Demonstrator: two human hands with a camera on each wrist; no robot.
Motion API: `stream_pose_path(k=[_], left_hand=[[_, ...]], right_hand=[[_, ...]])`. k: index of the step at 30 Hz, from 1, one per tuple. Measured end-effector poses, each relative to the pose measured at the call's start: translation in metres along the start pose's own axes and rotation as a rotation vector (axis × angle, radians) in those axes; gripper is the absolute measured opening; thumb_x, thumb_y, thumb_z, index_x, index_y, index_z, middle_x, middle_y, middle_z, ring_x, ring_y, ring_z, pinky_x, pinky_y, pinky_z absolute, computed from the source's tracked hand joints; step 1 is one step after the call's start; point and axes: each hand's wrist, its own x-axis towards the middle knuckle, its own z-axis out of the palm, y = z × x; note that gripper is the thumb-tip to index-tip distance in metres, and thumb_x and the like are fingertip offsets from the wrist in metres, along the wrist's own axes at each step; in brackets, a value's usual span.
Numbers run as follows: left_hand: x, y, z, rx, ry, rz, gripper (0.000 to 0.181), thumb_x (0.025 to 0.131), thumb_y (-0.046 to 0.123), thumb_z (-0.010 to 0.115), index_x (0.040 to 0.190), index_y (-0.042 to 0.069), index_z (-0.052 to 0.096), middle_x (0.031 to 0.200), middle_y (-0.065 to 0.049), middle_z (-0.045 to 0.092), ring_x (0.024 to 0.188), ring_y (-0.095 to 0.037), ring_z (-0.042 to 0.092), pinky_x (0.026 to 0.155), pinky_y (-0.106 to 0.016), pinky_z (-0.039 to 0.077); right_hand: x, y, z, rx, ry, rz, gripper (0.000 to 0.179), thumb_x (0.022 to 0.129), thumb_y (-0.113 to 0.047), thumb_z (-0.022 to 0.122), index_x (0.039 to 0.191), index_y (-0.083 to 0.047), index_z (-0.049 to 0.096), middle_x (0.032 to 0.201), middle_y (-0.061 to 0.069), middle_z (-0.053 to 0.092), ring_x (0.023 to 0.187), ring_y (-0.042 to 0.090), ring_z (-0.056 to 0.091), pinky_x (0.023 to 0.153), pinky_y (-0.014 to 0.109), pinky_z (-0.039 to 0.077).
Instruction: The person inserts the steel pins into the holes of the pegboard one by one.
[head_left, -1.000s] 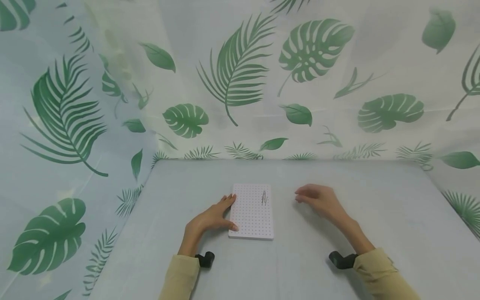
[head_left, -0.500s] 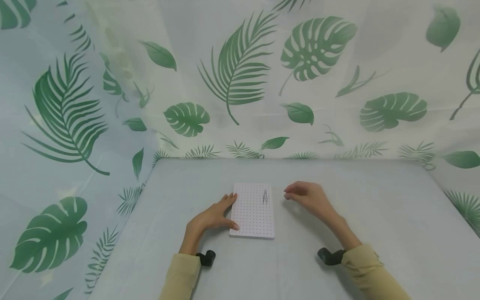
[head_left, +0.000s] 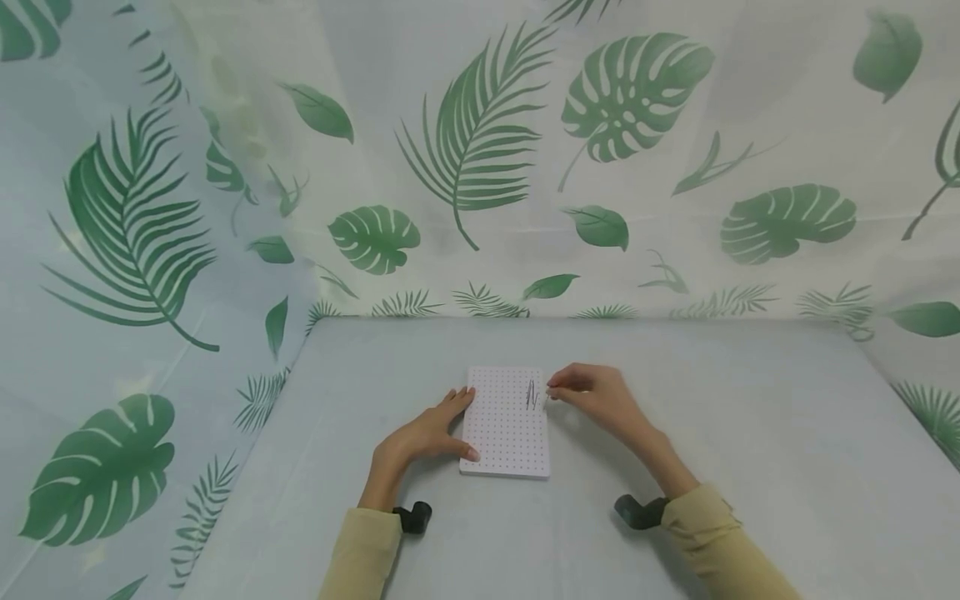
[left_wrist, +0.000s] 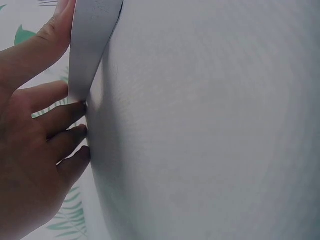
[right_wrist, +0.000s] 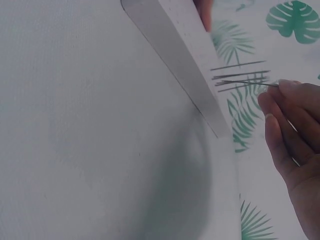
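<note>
A white pegboard (head_left: 504, 433) with rows of small holes lies in front of me. Several thin dark metal pins (head_left: 532, 395) stand upright in its upper right part. My left hand (head_left: 423, 433) is spread along the board's left side, thumb over the near edge and fingertips against the side farther up; in the left wrist view its lower fingertips reach the tabletop. Thumb and forefinger of my right hand (head_left: 596, 400) pinch one thin metal pin (right_wrist: 255, 83) just right of the board, and in the right wrist view that pin overlaps the standing ones.
The board rests on a pale grey-white tabletop (head_left: 420, 358). White cloth (head_left: 510, 275) printed with green leaves rises behind and along the sides. A dark wrist camera (head_left: 414, 518) sits on the left wrist, another wrist camera (head_left: 639, 512) on the right.
My right hand has moved left, from well off the board's right side to right at its edge beside the standing pins. The left hand and the board keep their place.
</note>
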Motion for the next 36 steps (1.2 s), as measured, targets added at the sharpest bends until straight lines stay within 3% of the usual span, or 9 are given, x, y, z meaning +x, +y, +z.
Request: stream_pose_path(k=[8, 22, 36], left_hand=[[0.000, -0.001, 0.001, -0.003, 0.004, 0.000, 0.106, 0.080, 0.029, 0.088, 0.164, 0.013, 0.025, 0.172, -0.011, 0.018, 0.161, -0.031, 0.010, 0.127, -0.056, 0.017], [-0.002, 0.001, 0.000, 0.000, 0.005, 0.000, 0.105, 0.081, 0.029, 0.088, 0.164, 0.012, 0.026, 0.172, -0.010, 0.018, 0.161, -0.030, 0.010, 0.128, -0.055, 0.017], [-0.001, 0.001, 0.001, 0.003, 0.008, -0.008, 0.105, 0.080, 0.029, 0.088, 0.164, 0.012, 0.026, 0.172, -0.011, 0.019, 0.161, -0.031, 0.011, 0.127, -0.055, 0.019]], right_hand=[[0.002, -0.005, 0.009, -0.015, -0.016, -0.015, 0.009, 0.090, -0.011, 0.078, 0.097, -0.015, 0.080, 0.097, -0.001, 0.078, 0.093, 0.020, 0.075, 0.082, 0.034, 0.060], [0.004, -0.010, 0.019, -0.038, -0.047, -0.029, 0.009, 0.088, -0.007, 0.079, 0.094, -0.015, 0.080, 0.094, -0.002, 0.079, 0.088, 0.016, 0.074, 0.077, 0.026, 0.057], [0.004, -0.012, 0.030, -0.096, -0.039, -0.129, 0.011, 0.087, -0.003, 0.078, 0.096, -0.010, 0.081, 0.094, 0.002, 0.079, 0.076, 0.009, 0.065, 0.068, 0.020, 0.054]])
